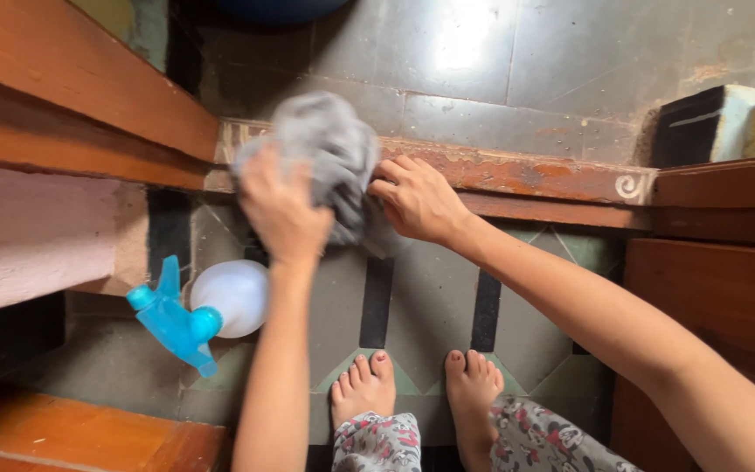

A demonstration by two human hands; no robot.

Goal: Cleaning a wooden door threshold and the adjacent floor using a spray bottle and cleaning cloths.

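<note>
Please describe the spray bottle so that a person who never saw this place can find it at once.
Look at the tiled floor below the wooden threshold. Left of the left hand and its grey cloth, the spray bottle lies on its side. Only it has a white round body and a bright blue trigger head.

A grey cloth, a white spray bottle with blue trigger, reddish-brown wooden threshold, green-and-black patterned floor tiles.

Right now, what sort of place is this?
Probably a home doorway: a worn wooden door sill between patterned tile floor and dark stone slabs, bare feet, both hands on a grey cloth.
</note>
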